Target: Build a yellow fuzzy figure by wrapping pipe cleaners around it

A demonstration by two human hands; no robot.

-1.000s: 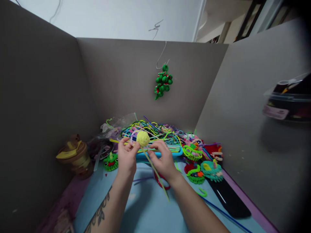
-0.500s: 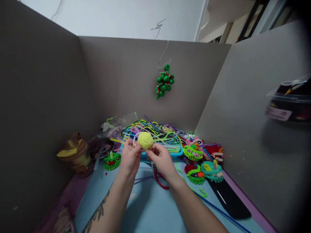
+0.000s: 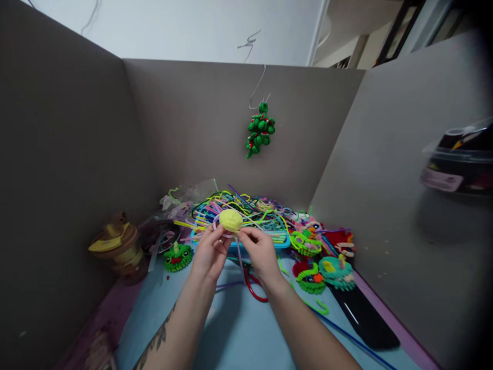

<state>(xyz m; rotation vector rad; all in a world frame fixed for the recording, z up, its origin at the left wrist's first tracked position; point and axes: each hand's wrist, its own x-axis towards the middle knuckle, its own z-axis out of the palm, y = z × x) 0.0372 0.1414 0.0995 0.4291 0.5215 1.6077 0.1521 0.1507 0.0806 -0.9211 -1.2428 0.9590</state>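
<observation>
A round yellow piece (image 3: 231, 220), apparently wound from fuzzy stem, is held up in front of me between both hands. My left hand (image 3: 210, 249) pinches its lower left side, thumb against fingers. At its lower right edge, the closed fingertips of my right hand (image 3: 259, 250) grip close to where a pale purple pipe cleaner (image 3: 240, 257) meets it. That pipe cleaner loops at the left of the yellow piece and its end hangs down between my hands. What exactly the right fingertips pinch is too small to be sure of.
Behind my hands, a blue tray (image 3: 283, 243) overflows with coloured pipe cleaners. Red-handled scissors (image 3: 254, 293) lie below my right hand. Fuzzy figures (image 3: 311, 277) and a black phone-like slab (image 3: 365, 316) are at right. A green figure (image 3: 177, 257) and brown pot (image 3: 121, 252) stand left.
The yellow piece has tilted, showing a flatter profile. My right fingers have shifted slightly up to its lower edge, and more of the hanging purple pipe cleaner shows.
</observation>
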